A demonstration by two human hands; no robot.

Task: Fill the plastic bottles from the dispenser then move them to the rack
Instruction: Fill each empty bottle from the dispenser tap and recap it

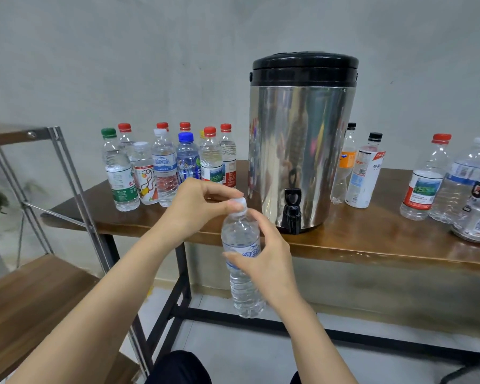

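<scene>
Left hand (197, 206) pinches the white cap (239, 203) from above; right hand (263, 253) wraps the bottle (240, 231) mid-body. Bottle upright (axis vertical), held in air before the table (372, 239) edge, tap (292, 209) near, to its right.

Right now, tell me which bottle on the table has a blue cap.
The blue-capped bottle, standing in the cluster left of the dispenser, between a white-capped and a red-capped one. No other cap in view is blue.
</scene>
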